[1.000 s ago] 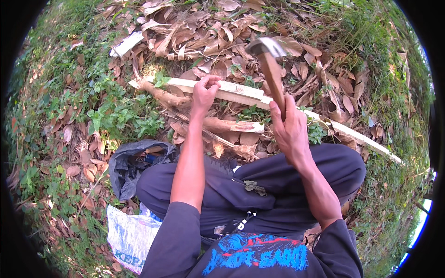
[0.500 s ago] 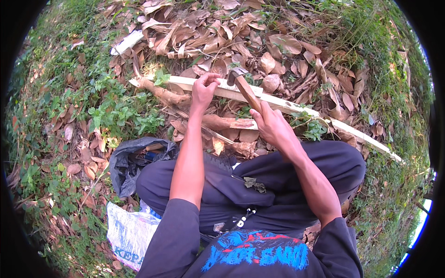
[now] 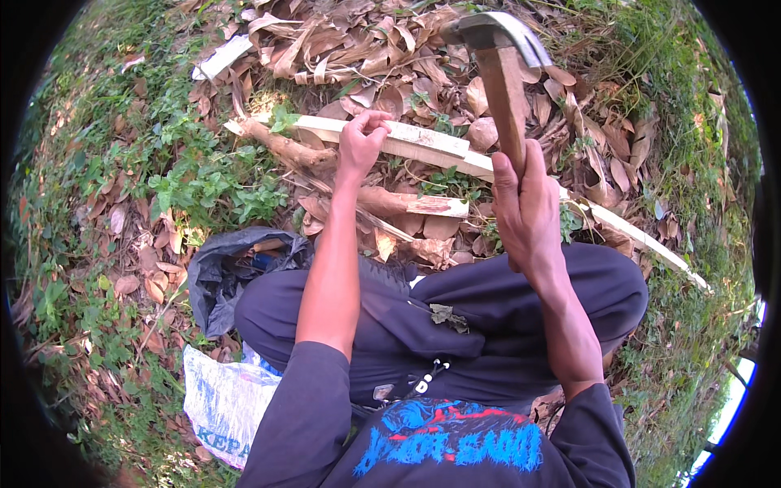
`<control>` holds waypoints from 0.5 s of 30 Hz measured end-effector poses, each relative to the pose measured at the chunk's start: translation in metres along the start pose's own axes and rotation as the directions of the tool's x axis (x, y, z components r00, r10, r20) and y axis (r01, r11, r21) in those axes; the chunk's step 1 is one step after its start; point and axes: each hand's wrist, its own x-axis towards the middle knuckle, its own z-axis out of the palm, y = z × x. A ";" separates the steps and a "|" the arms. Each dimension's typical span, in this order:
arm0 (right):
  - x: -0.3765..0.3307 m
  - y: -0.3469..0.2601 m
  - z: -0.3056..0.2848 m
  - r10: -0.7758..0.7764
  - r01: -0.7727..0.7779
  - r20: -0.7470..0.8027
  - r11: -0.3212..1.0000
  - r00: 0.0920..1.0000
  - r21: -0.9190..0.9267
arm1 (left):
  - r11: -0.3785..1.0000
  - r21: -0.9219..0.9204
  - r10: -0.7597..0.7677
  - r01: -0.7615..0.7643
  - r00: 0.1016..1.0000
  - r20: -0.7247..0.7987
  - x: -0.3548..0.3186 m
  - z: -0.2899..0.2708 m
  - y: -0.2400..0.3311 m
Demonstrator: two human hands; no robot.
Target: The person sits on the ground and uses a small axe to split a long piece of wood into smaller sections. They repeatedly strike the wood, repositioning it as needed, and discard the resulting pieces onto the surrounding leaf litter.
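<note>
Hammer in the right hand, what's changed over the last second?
The right hand swung the hammer down onto the wooden slat, then raised it high again, head up. The left hand kept gripping the slat, which stayed put.

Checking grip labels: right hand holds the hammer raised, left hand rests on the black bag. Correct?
Not quite. The right hand does hold the hammer raised, but the left hand grips the pale wooden strip, not the black bag lying beside the knee. The head view shows it.
</note>
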 end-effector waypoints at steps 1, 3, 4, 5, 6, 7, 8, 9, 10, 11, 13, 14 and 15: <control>0.001 0.005 0.005 -0.027 0.027 0.000 0.999 1.000 -0.046 | 1.000 -0.009 0.012 -0.012 1.000 0.004 0.001 0.001 0.003; 0.000 0.017 0.019 0.131 -0.126 0.111 0.991 0.985 -0.051 | 0.999 -0.023 -0.036 0.037 0.999 0.033 -0.001 0.005 0.008; 0.000 0.029 0.024 0.191 -0.159 0.223 0.975 0.956 -0.156 | 0.999 -0.017 -0.040 0.040 0.999 0.037 0.000 0.005 0.008; -0.002 0.042 0.029 0.260 -0.178 0.322 0.948 0.910 -0.263 | 0.999 -0.011 -0.043 0.043 0.998 0.041 0.001 0.005 0.009; -0.007 0.043 0.032 0.234 -0.151 0.311 0.951 0.921 -0.270 | 0.999 -0.016 -0.046 0.047 0.998 0.038 0.001 0.005 0.010; -0.006 0.045 0.030 0.257 -0.179 0.331 0.952 0.908 -0.247 | 0.998 -0.022 -0.050 0.050 0.998 0.037 0.000 0.004 0.010; -0.002 0.046 0.026 0.278 -0.209 0.350 0.952 0.894 -0.224 | 0.998 -0.029 -0.053 0.054 0.998 0.037 0.001 0.004 0.011; -0.001 0.042 0.022 0.301 -0.238 0.378 0.949 0.875 -0.205 | 0.998 -0.038 -0.049 0.050 0.998 0.039 0.001 0.003 0.009; -0.002 0.038 0.020 0.268 -0.214 0.365 0.960 0.892 -0.182 | 0.998 -0.048 -0.045 0.047 0.998 0.041 0.001 0.002 0.008; -0.001 0.030 0.017 0.276 -0.223 0.356 0.957 0.893 -0.184 | 0.997 -0.059 -0.041 0.043 0.998 0.044 0.002 0.002 0.006; 0.002 0.017 0.013 0.286 -0.236 0.337 0.954 0.897 -0.183 | 0.999 -0.045 -0.015 0.017 0.999 0.042 0.004 0.002 0.003; 0.000 0.021 0.012 0.163 -0.114 0.278 0.976 0.947 -0.183 | 0.999 -0.044 -0.004 0.006 0.999 0.037 0.005 0.004 0.001; 0.000 0.013 0.009 0.162 -0.114 0.247 0.973 0.955 -0.200 | 0.999 -0.037 0.005 -0.004 1.000 0.027 0.004 0.004 0.000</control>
